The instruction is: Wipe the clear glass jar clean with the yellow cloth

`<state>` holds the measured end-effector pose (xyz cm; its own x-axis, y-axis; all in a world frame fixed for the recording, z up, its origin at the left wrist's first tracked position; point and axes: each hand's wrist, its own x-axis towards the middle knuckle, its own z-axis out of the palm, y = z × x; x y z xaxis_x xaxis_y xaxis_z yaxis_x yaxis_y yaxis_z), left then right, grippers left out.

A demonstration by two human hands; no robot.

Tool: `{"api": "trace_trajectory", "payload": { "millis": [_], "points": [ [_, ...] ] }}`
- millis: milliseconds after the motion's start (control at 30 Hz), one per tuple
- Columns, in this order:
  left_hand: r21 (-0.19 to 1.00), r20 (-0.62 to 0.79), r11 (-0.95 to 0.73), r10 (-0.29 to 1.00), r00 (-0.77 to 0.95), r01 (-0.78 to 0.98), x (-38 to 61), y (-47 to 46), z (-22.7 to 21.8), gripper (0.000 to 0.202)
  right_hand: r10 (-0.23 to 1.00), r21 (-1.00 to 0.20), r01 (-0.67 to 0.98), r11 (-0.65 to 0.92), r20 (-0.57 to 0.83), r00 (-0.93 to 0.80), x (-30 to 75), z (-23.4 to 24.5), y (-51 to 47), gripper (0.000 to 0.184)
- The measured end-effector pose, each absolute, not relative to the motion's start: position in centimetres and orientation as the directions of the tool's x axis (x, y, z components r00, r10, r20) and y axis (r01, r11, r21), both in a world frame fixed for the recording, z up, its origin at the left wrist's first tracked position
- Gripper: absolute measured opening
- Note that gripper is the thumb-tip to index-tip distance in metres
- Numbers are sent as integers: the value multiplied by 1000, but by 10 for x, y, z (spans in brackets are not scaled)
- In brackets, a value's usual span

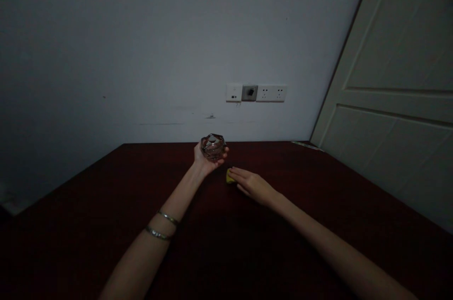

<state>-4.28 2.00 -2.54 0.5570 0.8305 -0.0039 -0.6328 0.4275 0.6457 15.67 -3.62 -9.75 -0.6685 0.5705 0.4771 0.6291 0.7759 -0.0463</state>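
Note:
My left hand point(207, 161) is raised palm up above the dark red table point(106, 205), its fingers curled round a small faceted clear glass dish point(213, 146). Two metal bangles point(163, 225) sit on that forearm. My right hand point(252, 184) lies low on the table just right of the left hand, fingers stretched out and pressed flat on a small yellow thing point(230, 177), perhaps a sponge. Only its left edge shows from under the fingers.
A white wall rises behind the table's far edge, with a row of wall sockets point(256, 93). A pale panelled door point(396, 102) stands at the right. The room is dim.

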Motion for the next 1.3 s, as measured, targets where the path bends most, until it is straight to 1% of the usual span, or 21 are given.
{"api": "trace_trajectory", "payload": {
  "millis": [67,133,200,300,367,433,500,533,567,633,733,800,867,967,1067,1200,1300],
  "points": [
    [638,-25,442,830,557,-630,-42,19,-26,43,549,-19,596,803,416,-725,142,-105,-40,45],
    [632,-61,457,835,547,-626,-41,18,-27,42,538,-34,569,822,376,-754,132,-108,-44,46],
    [622,-89,465,841,533,-630,-40,17,-26,42,544,-107,546,831,356,-760,128,-106,-49,46],
    [606,-113,479,842,527,-635,-41,16,-24,41,614,-304,535,789,345,-710,131,-96,-53,47],
    [601,-127,491,838,531,-631,-41,16,-23,39,703,-466,533,707,382,-599,138,-85,-52,49],
    [598,-143,501,834,533,-625,-41,16,-22,39,783,-612,489,622,463,-416,146,-70,-47,46],
    [597,-168,517,828,535,-613,-39,15,-22,40,819,-694,442,569,524,-232,152,-54,-40,52],
    [597,-180,525,824,537,-606,-38,13,-22,41,825,-716,421,557,534,-183,155,-47,-37,57],
    [597,-190,532,821,539,-600,-36,12,-22,42,825,-719,420,554,542,-159,156,-41,-34,63],
    [599,-194,536,818,541,-596,-33,8,-22,41,828,-711,440,548,537,-164,154,-32,-30,77],
    [613,-174,506,836,521,-607,-29,0,-22,39,852,-729,446,520,484,-202,145,-28,-29,86],
    [622,-161,482,850,501,-617,-27,-6,-21,37,866,-765,406,500,447,-224,137,-30,-30,86],
    [625,-154,471,856,493,-623,-26,-10,-21,36,865,-803,329,498,433,-253,130,-31,-32,84],
    [625,-158,472,856,492,-621,-25,-15,-22,34,839,-819,229,526,455,-299,123,-30,-36,76],
    [626,-171,481,852,494,-614,-25,-18,-24,34,824,-800,223,557,499,-267,119,-27,-41,68],
    [626,-187,497,844,503,-601,-24,-20,-30,35,822,-801,210,561,510,-252,118,-26,-45,67],
    [632,-201,512,834,514,-582,-27,-21,-33,36,817,-779,256,573,518,-252,119,-27,-49,62]
  ]
}}
